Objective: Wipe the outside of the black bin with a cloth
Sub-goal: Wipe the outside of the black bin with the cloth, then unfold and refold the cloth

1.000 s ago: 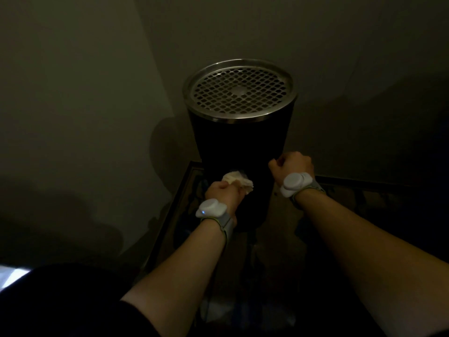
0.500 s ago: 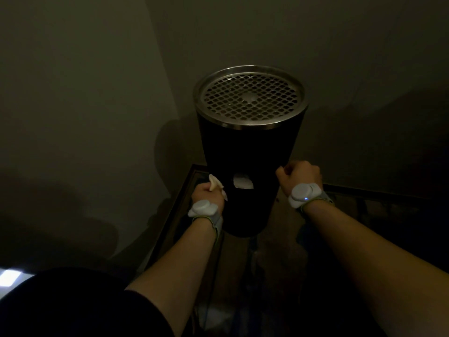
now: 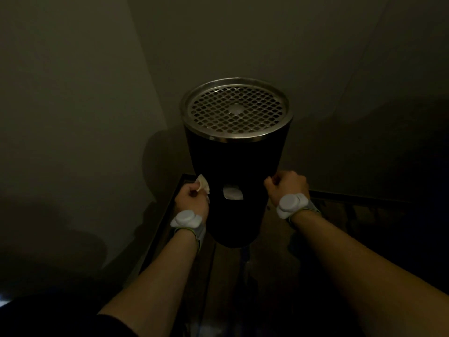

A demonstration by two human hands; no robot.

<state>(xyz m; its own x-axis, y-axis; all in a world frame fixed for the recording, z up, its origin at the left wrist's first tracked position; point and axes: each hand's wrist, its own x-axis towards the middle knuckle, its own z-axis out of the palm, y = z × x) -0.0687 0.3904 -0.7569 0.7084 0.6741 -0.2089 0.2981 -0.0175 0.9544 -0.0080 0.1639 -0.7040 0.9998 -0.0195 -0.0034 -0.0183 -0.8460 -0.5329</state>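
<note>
Left hand: the left hand (image 3: 192, 199) is nearest, fingers curled and pinching a small pale cloth (image 3: 202, 183) against the bin's lower left side; held bunched, probably so it can be pressed and rubbed on the curved wall.
Right hand: the right hand (image 3: 288, 187) is closed into a loose fist, knuckles at the bin's lower right side, holding nothing that shows; likely bracing the bin so it does not turn or tip under the wiping.
Wristbands: a white wristband (image 3: 185, 218) sits on each wrist.
Bin: the black bin (image 3: 237, 164) stands upright on the dark floor, in the corner where two walls (image 3: 73, 93) meet, between the hands.
Patch: a pale patch (image 3: 232, 192) shows on the front wall; whether it is a label or an opening I cannot tell.
Lid: a perforated metal lid (image 3: 237, 109) caps it, farthest off.
Progress: the wipe appears midway.
</note>
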